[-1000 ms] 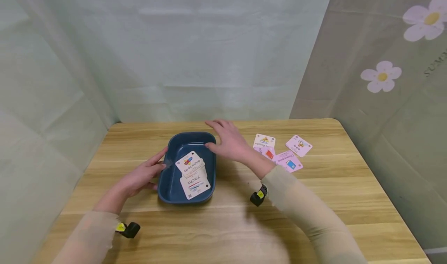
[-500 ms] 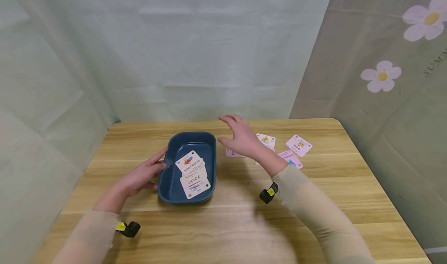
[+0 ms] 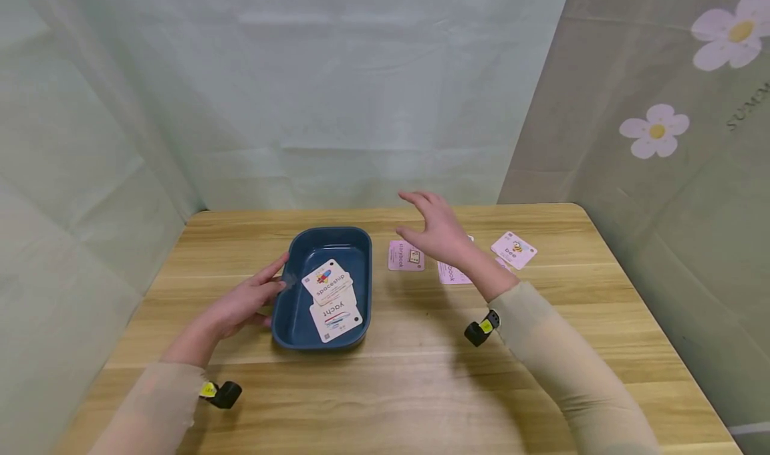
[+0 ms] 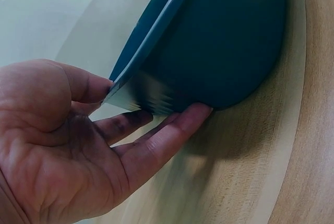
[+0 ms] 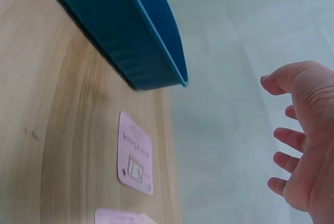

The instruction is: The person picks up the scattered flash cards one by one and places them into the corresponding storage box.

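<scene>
My left hand (image 3: 249, 302) grips the left wall of a dark blue plastic bin (image 3: 365, 261). In the left wrist view its thumb is at the rim while the fingers rest along the outer wall. Inside the bin, a spaceship card (image 3: 325, 280) overlaps a yacht card (image 3: 338, 320). My right hand (image 3: 442, 231) hovers right of the bin, holding nothing, thumb and fingers spread apart. Below and left of it lies a pink storybook card (image 3: 406, 256). A second pink book card (image 3: 452, 274) is partly hidden under the wrist.
A bee card (image 3: 514, 250) lies farther right on the wooden table (image 3: 385, 401), partly over another pink card. A corner of another card shows behind the right hand. Pale cloth walls stand at the table's back and sides.
My right hand has drawn away from the bin's rim toward the right, uncovering the storybook card and passing over the other cards. The left hand and the bin have stayed put.
</scene>
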A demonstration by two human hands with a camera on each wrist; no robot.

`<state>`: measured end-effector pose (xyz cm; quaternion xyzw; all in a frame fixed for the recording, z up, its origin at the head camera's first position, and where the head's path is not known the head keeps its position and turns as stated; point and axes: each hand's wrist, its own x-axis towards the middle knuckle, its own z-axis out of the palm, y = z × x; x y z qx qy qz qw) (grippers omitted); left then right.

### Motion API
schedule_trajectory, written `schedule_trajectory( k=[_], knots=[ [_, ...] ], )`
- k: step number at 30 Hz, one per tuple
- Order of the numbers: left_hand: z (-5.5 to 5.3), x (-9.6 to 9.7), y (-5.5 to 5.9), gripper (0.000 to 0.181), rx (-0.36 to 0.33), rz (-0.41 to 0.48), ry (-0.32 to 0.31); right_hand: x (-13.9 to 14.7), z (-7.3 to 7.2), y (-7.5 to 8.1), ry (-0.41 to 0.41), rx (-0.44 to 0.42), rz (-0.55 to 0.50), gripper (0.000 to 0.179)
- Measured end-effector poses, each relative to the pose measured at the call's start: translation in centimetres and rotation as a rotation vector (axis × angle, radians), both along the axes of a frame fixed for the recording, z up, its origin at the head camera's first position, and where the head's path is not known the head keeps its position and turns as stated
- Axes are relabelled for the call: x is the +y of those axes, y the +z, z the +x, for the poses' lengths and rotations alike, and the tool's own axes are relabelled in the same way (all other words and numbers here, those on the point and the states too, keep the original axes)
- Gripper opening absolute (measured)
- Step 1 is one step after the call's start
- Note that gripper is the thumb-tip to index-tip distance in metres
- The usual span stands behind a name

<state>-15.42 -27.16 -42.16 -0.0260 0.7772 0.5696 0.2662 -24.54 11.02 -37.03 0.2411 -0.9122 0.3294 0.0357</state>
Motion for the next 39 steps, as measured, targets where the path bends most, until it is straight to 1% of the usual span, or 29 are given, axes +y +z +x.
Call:
schedule_trajectory(
  k=[4, 7, 10, 14, 18, 28, 32, 39],
  knots=[
    [0.0, 0.0, -0.1, 0.067, -0.001, -0.007, 0.005, 1.2, 0.1, -0.2, -0.013, -0.006, -0.013, 0.066],
    [-0.1, 0.0, -0.1, 0.067, -0.002, -0.007, 0.011, 2.1, 0.2, -0.3, -0.014, -0.013, -0.014, 0.06],
    [-0.1, 0.1, -0.1, 0.067, 0.005, 0.002, 0.01, 3.0, 0.2, -0.4, -0.019, -0.019, -0.001, 0.052],
    [-0.1, 0.1, -0.1, 0.068, 0.014, 0.018, 0.004, 4.2, 0.4, -0.4, -0.047, -0.04, 0.028, 0.045],
    [-0.1, 0.2, -0.1, 0.068, 0.017, 0.028, 0.004, 5.4, 0.6, -0.7, -0.073, -0.066, 0.033, 0.045],
    [-0.2, 0.2, -0.5, 0.068, 0.016, 0.017, 0.006, 8.5, 0.7, -1.3, -0.126, -0.057, 0.003, 0.045],
    [-0.2, 0.4, -0.4, 0.068, 0.016, 0.021, 0.007, 9.8, 0.8, -1.5, -0.143, -0.072, -0.007, 0.046],
    [-0.1, 0.4, -0.3, 0.067, 0.015, 0.016, 0.007, 11.7, 0.6, -1.8, -0.16, -0.062, -0.027, 0.045]
  ],
)
